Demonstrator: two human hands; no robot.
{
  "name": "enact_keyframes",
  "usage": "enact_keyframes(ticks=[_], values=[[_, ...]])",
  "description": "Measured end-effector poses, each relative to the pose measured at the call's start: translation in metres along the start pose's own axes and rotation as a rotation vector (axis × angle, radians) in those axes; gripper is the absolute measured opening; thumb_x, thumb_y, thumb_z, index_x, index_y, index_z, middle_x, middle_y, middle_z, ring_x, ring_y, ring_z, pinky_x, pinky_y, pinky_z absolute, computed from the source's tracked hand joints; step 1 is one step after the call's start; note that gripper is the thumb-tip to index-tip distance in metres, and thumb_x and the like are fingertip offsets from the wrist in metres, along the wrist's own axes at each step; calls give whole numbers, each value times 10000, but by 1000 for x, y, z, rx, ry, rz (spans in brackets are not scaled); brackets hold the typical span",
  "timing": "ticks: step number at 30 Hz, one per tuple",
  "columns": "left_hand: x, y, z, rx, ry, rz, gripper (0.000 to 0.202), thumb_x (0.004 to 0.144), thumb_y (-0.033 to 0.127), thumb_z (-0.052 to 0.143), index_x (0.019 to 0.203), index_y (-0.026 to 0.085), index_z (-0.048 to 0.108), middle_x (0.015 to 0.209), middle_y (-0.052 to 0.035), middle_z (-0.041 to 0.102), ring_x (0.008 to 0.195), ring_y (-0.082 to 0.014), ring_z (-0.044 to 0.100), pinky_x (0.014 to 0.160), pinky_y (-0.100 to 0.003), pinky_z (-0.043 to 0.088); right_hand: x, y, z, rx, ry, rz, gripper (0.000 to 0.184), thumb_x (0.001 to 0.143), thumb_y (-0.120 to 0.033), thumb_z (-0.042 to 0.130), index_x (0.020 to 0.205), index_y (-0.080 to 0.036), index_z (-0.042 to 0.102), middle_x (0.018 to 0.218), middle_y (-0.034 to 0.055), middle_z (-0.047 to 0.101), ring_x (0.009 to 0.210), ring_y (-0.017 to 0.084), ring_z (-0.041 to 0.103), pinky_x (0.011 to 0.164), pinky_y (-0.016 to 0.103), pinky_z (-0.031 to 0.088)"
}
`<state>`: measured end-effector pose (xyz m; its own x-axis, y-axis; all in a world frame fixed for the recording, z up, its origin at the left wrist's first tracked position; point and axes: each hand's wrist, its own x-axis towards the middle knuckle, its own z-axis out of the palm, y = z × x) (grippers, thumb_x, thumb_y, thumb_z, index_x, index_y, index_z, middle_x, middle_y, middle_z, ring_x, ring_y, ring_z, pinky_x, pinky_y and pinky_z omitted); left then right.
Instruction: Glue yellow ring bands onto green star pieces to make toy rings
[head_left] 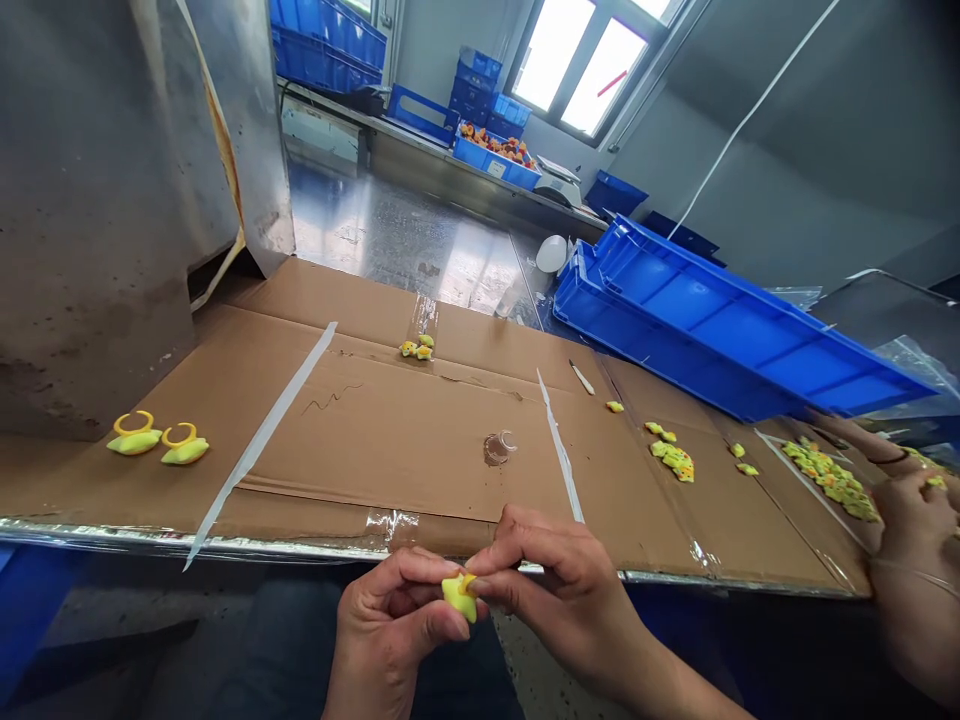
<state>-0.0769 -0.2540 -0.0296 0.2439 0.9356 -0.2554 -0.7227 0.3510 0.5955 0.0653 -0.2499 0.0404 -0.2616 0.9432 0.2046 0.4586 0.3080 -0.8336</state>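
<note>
Yellow piece (459, 596) between both hands (390, 628) (561, 582)

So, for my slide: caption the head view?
Left hand and right hand pinch a yellow piece by cardboard.

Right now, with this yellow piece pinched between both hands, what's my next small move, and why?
Probably press the yellow piece together: left hand and right hand both pinch it, and it shows no hoop like the two ring toys on the cardboard.

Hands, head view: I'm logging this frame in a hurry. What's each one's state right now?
Left hand: closed, holding the small yellow piece between thumb and fingers.
Right hand: closed, fingertips pinching the same piece.
</note>
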Motion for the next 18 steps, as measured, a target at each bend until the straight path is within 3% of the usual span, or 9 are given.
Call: enact_keyframes(ticks=[7,11,18], values=[[0,4,0,66,-32,55,231,465,179,888,656,201,762,620,-26,704,548,-179,659,547,-251,528,-9,7,1,24,44,-134,167,842,-83,653,921,-213,721,720,24,703,621,143,590,587,237,459],[0,5,-2,88,-25,2,251,446,192,896,660,199,764,586,-27,710,527,-171,659,519,-221,525,-10,8,1,15,55,-138,199,845,-115,671,988,-247,710,702,8,695,614,143,588,582,233,456],[-5,6,3,103,7,-39,288,430,149,889,690,207,779,740,-45,770,634,-190,699,603,-212,567,-15,5,0,-29,109,-148,108,830,-128,692,916,-186,724,681,29,633,604,134,545,557,227,424]])
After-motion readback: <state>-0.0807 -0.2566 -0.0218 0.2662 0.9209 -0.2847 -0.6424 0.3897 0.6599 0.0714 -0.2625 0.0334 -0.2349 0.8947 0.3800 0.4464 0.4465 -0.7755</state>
